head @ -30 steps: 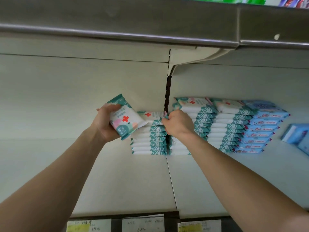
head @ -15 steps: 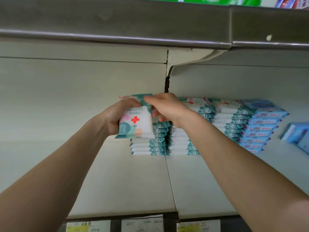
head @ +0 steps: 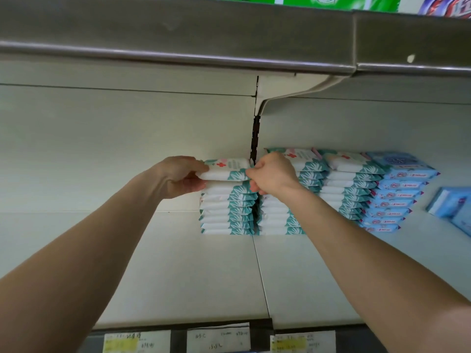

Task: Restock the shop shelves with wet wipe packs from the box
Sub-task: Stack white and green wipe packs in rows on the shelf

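Both hands hold one wet wipe pack flat on top of the left teal-and-white stack, just left of the slotted upright. The left hand grips its left end, thumb above and fingers below, while the right hand is curled, pinching its right end (fingertips hidden). Both arms reach forward, nearly straight. Right of the upright stand a second teal-and-white stack, a third, then one blue stack farthest right. Three price labels sit below the upright.
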Demonstrator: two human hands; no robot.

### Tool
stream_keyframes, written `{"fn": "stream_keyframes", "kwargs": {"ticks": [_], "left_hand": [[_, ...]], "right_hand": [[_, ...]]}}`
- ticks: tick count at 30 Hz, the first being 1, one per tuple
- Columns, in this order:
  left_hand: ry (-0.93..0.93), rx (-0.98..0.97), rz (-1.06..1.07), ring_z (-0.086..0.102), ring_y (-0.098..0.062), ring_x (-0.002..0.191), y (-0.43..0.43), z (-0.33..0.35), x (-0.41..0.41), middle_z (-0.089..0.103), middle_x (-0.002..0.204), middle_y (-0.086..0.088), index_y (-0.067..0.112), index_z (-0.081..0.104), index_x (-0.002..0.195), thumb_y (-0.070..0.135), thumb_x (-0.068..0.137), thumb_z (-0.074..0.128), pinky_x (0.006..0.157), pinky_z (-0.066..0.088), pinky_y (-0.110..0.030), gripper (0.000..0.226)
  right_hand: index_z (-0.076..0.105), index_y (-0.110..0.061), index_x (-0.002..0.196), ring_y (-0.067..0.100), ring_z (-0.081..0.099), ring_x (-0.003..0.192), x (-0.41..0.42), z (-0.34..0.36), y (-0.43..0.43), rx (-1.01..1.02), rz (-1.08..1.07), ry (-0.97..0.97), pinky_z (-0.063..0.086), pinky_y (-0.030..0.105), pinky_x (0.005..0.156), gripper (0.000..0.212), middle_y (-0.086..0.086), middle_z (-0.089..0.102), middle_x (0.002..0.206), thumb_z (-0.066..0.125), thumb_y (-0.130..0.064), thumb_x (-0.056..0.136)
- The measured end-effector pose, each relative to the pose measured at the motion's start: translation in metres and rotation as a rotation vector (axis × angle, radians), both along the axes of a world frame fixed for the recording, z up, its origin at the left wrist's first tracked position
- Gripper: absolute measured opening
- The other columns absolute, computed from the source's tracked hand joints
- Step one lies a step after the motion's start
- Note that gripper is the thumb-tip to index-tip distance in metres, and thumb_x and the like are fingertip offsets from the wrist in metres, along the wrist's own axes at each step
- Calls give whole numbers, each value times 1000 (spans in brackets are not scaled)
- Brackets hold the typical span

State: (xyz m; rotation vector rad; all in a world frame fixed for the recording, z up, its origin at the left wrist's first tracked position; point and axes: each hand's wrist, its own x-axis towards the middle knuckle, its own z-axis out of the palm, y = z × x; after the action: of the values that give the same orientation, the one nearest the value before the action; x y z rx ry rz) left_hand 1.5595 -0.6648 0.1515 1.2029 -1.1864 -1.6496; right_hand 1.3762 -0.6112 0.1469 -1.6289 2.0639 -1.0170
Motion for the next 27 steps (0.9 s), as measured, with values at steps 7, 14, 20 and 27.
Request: {"fn": "stream_keyframes", "kwargs": {"ticks": [7, 14, 20, 27], "left_hand": [[-327, -163, 101, 59, -27, 97, -5, -3, -24, 57, 110, -15, -1, 50, 129, -13, 84, 59, 75, 56, -35, 47], [-500, -221, 63, 53, -24, 99, -6, -8, -27, 58, 114, -10, 14, 54, 129, 3, 86, 61, 75, 45, -34, 45], [-502, -117, -33, 56, -27, 96, 0, -7, -25, 57, 113, -6, 21, 48, 116, 14, 92, 58, 82, 50, -46, 27], [-446, -79, -15, 59, -27, 98, -7, -15, -23, 59, 114, -8, 16, 50, 119, 12, 91, 59, 77, 53, -45, 30]], "right_hand": [[53, -11, 72, 28, 54, 77, 6, -9, -3, -9, -73, 482, 37, 27, 62, 25, 10, 57, 85, 53, -19, 96], [53, -7, 114, 24, 44, 80, 7, -6, 8, 43, 9, 651, 34, 29, 65, 22, 7, 51, 92, 51, -17, 95], [49, -4, 123, 32, 57, 97, 15, -12, 8, 39, 84, 727, 36, 32, 67, 39, 16, 59, 113, 42, 9, 88], [52, -4, 117, 35, 61, 96, 13, -23, 2, -62, 67, 755, 36, 32, 64, 30, 17, 63, 107, 44, 7, 91]]}}
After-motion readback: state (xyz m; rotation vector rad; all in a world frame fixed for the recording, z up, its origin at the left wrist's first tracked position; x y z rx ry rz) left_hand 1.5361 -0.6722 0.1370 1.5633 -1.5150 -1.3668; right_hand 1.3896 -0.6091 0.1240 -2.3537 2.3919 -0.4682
